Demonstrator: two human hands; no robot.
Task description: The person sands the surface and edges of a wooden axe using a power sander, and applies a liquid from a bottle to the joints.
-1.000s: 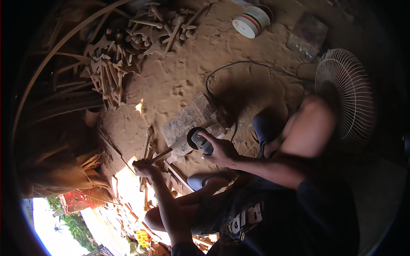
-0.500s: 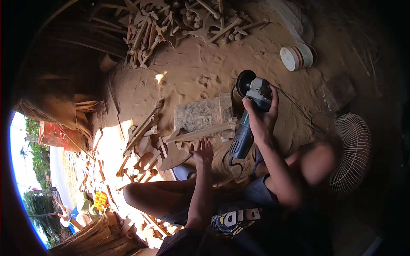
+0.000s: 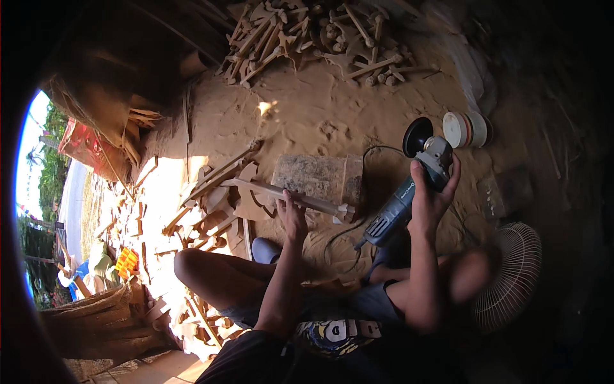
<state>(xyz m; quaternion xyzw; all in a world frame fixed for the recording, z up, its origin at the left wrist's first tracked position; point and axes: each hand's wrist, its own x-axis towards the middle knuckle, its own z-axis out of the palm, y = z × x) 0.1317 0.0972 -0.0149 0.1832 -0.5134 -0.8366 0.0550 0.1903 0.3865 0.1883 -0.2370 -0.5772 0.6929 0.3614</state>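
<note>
My right hand (image 3: pixel 435 195) is wrapped around an angle grinder (image 3: pixel 393 208), a dark teal tool with a grey metal head. Its round black disc (image 3: pixel 418 136) points up and away from me, touching nothing. With the fingers of my left hand (image 3: pixel 292 216) I grip a long carved wooden piece (image 3: pixel 316 203) near its middle. It lies slanted along the near side of a worn rectangular block (image 3: pixel 313 176), its knobbed end toward the grinder. A flat, curved wooden piece (image 3: pixel 248 195) sits just left of the block.
Cut wooden pieces (image 3: pixel 211 208) are heaped on the left in sunlight, and a larger pile (image 3: pixel 275 35) lies at the far side. On the right are a white striped bucket (image 3: pixel 457 130) on its side and a wire-caged fan (image 3: pixel 515 275). The grinder's cord (image 3: pixel 332 240) crosses the dusty ground.
My left hand has gone from beside the flat wooden piece to gripping the long one. My right hand has carried the grinder to the right, away from the block. The view has shifted.
</note>
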